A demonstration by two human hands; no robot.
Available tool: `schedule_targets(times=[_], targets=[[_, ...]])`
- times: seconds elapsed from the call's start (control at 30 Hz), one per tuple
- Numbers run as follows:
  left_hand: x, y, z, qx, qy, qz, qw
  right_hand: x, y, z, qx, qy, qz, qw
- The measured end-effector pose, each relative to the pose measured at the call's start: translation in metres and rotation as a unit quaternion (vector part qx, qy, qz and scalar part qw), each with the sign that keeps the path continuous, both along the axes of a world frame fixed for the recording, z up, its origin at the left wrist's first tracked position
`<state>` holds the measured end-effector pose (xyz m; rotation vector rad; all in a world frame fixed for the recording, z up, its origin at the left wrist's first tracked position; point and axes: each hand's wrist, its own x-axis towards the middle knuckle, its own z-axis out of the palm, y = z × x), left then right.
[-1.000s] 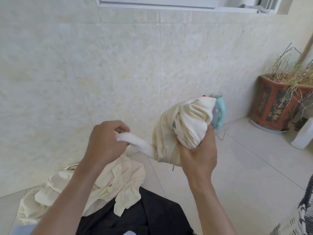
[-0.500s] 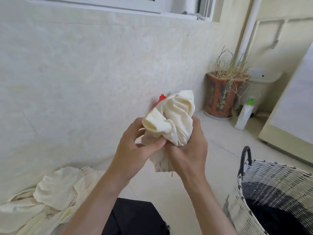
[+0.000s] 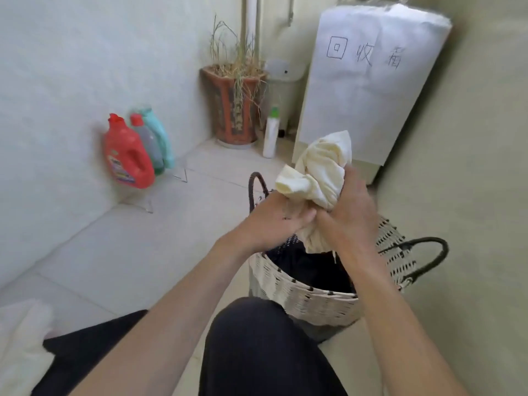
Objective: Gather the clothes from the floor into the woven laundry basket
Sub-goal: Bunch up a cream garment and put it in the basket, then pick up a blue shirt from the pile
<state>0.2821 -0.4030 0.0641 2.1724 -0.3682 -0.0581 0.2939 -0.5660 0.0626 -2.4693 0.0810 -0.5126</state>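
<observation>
Both hands (image 3: 314,218) bunching cream garment (image 3: 320,172), above basket (image 3: 314,298)

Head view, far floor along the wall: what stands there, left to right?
red detergent bottle → teal bottle → plant pot → white bottle with green cap → handwritten paper sign

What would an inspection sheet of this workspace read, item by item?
Surface: pale tiled floor.
Job's things: bundled cream garment held over the woven basket, which holds dark cloth; cream clothes and a dark garment lie on the floor at lower left.
Clutter: three detergent bottles by the wall; a white bottle beside the planter.
Hands: left hand and right hand both grip the cream garment.
Cables: nothing seen.
Surroundings: dry grass in the planter; handwritten paper sheet on a pale cabinet.
</observation>
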Motion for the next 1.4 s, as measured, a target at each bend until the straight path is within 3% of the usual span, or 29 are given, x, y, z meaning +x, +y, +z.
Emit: schedule_targets(times=[0.03, 0.1, 0.13, 0.27, 0.33, 0.43, 0.53, 0.63, 0.7, 0.8, 0.87, 0.93, 1.0, 1.1, 1.23, 1.3, 1.4], targets=[[0.002, -0.005, -0.014, 0.098, 0.026, -0.036, 0.994, 0.004, -0.011, -0.017, -0.056, 0.1, 0.012, 0.993], [0.003, -0.002, -0.034, 0.232, 0.068, -0.058, 0.969, 0.003, -0.024, -0.044, -0.138, 0.307, 0.039, 0.941], [0.002, 0.007, -0.04, 0.253, 0.081, -0.037, 0.963, 0.004, -0.025, -0.055, -0.151, 0.334, 0.049, 0.929], [-0.003, 0.051, -0.047, 0.194, 0.078, 0.072, 0.975, 0.01, 0.009, -0.05, -0.097, 0.183, 0.085, 0.975], [-0.011, 0.079, -0.044, 0.182, 0.071, 0.121, 0.973, 0.013, 0.05, -0.034, -0.058, 0.133, 0.149, 0.978], [-0.036, 0.135, -0.041, 0.138, 0.053, 0.257, 0.955, 0.013, 0.139, -0.018, -0.036, 0.13, 0.275, 0.952], [-0.063, 0.192, -0.049, 0.104, 0.027, 0.387, 0.916, 0.008, 0.229, -0.019, -0.075, 0.165, 0.377, 0.908], [-0.126, 0.266, -0.09, 0.099, 0.072, 0.506, 0.854, -0.032, 0.323, -0.052, -0.163, 0.188, 0.505, 0.827], [-0.187, 0.308, -0.138, 0.156, 0.17, 0.534, 0.814, -0.07, 0.36, -0.091, -0.283, 0.214, 0.577, 0.735], [-0.296, 0.346, -0.218, 0.243, 0.424, 0.435, 0.757, -0.129, 0.391, -0.139, -0.451, 0.238, 0.649, 0.565], [-0.346, 0.345, -0.241, 0.234, 0.563, 0.331, 0.72, -0.155, 0.405, -0.149, -0.463, 0.236, 0.677, 0.521], [-0.36, 0.338, -0.246, 0.211, 0.594, 0.298, 0.716, -0.174, 0.421, -0.154, -0.479, 0.218, 0.679, 0.512], [-0.345, 0.327, -0.25, 0.167, 0.56, 0.33, 0.741, -0.185, 0.431, -0.157, -0.503, 0.203, 0.668, 0.51], [-0.318, 0.297, -0.262, 0.108, 0.568, 0.351, 0.736, -0.2, 0.435, -0.154, -0.515, 0.212, 0.661, 0.503], [-0.321, 0.269, -0.296, 0.158, 0.594, 0.283, 0.736, -0.208, 0.431, -0.136, -0.503, 0.235, 0.646, 0.524], [-0.326, 0.278, -0.292, 0.083, 0.559, 0.353, 0.746, -0.204, 0.428, -0.13, -0.488, 0.225, 0.651, 0.536], [-0.321, 0.313, -0.26, -0.07, 0.413, 0.491, 0.764, -0.192, 0.424, -0.123, -0.464, 0.201, 0.652, 0.565]])
